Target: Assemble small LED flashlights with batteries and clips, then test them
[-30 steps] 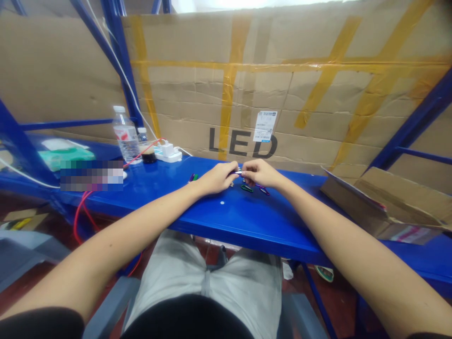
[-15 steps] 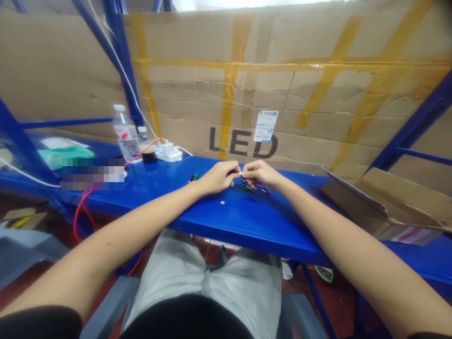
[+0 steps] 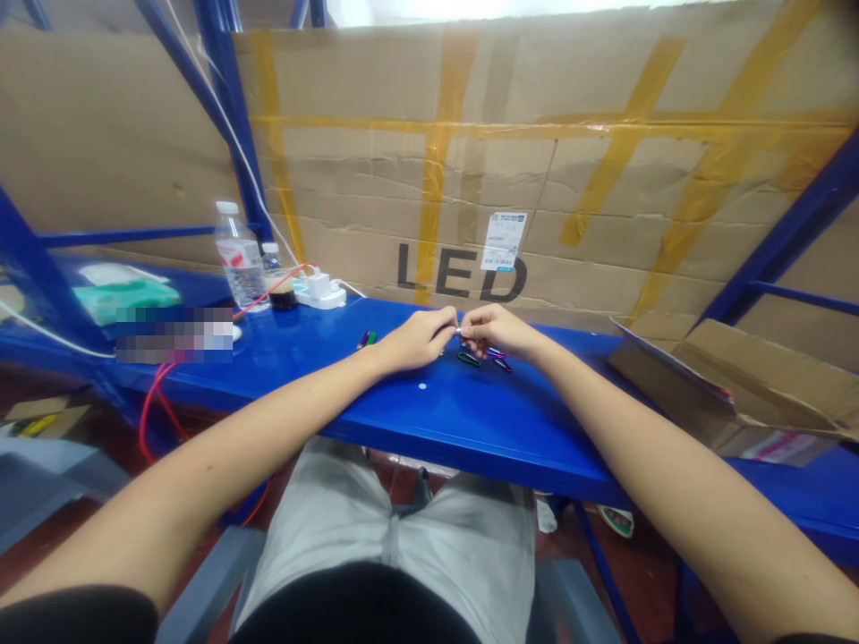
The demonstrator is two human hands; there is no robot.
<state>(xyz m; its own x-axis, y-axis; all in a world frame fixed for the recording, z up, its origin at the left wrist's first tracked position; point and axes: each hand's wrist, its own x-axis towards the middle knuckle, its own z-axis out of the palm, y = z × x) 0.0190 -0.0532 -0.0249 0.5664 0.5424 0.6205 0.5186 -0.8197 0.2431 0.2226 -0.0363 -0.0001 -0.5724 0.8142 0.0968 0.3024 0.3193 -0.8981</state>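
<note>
My left hand (image 3: 424, 337) and my right hand (image 3: 493, 329) meet above the blue shelf top, fingertips pinched together. Between them shows a small silvery metal piece (image 3: 459, 330), mostly covered by the fingers, so its kind is unclear. Both hands are closed on it. Under my right hand lies a green carabiner (image 3: 469, 359), with purple carabiners (image 3: 502, 363) just to its right. Left of my left hand, a purple and a green carabiner (image 3: 371, 339) lie side by side, partly hidden behind the wrist.
An open cardboard box (image 3: 738, 394) stands at the right. On the left are a water bottle (image 3: 240, 259), a small bottle of dark liquid (image 3: 282, 291), a white power strip (image 3: 322, 293) and a red cable (image 3: 151, 394). A large taped carton (image 3: 376, 197) backs the blue shelf (image 3: 436, 420).
Both hands stay in nearly the same place, still pinching the small piece. Their fingers have shifted slightly, and a small gold-coloured bit below the left hand is now mostly covered.
</note>
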